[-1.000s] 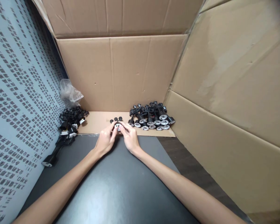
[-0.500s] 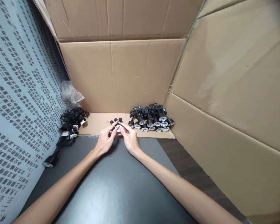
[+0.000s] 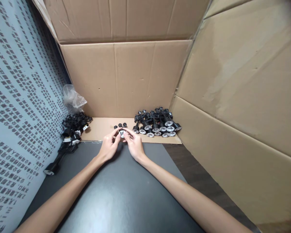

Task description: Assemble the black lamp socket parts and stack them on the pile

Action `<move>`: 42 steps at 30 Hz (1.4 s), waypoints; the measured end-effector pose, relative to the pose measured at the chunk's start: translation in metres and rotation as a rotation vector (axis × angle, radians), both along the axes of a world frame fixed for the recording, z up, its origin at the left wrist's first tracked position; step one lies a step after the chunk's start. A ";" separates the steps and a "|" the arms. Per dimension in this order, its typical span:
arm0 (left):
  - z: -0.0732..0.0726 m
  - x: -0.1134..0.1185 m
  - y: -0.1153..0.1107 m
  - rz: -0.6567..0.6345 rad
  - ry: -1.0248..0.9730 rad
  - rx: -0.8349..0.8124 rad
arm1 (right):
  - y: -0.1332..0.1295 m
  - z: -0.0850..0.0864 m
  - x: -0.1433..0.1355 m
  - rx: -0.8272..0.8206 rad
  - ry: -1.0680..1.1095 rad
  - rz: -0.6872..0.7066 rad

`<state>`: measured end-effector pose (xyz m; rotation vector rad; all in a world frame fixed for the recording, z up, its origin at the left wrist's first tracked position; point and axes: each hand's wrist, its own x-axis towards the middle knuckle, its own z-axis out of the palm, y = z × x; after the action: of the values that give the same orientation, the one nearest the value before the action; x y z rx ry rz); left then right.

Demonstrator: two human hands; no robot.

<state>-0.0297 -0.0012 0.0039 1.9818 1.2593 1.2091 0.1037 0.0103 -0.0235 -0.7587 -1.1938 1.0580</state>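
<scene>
A black part with a round white face (image 3: 122, 133) is held between my two hands, its face turned up toward me. My left hand (image 3: 109, 144) closes on its left side, thumb at the rim of the white face. On the opposite side, my right hand (image 3: 135, 144) grips it, thumb pressed near a dark spot on the face. The fingers hide the sides and underside. Just beyond my fingertips, several small black pieces (image 3: 120, 125) lie in a row on the cardboard strip (image 3: 100, 127).
Several similar black parts with round white ends (image 3: 156, 124) are piled right of my hands. A tangle of black parts and cables (image 3: 75, 126) lies left, with one long black part (image 3: 53, 166) nearer me. A clear plastic bag (image 3: 74, 96) rests by the printed sheet (image 3: 26, 106). Cardboard walls (image 3: 145, 74) enclose the mat (image 3: 121, 194).
Both hands keep their hold on the part, with barely any shift of the thumbs. The whole view has moved very slightly.
</scene>
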 end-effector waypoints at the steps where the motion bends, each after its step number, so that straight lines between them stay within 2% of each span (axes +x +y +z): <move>1: 0.000 0.000 0.000 -0.004 -0.004 -0.001 | 0.000 0.000 0.000 -0.002 -0.001 -0.001; 17: -0.003 -0.001 0.001 -0.021 -0.006 0.013 | -0.002 0.005 0.000 -0.042 0.052 0.025; 35: 0.000 -0.001 0.001 -0.077 -0.054 -0.020 | -0.003 0.005 0.002 -0.056 0.041 0.003; 42: 0.000 0.000 0.000 -0.050 -0.073 -0.020 | -0.002 0.005 0.002 -0.058 0.042 -0.011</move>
<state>-0.0297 -0.0016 0.0042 1.9254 1.1749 1.2293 0.1057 0.0079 -0.0187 -0.7838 -1.1264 1.0986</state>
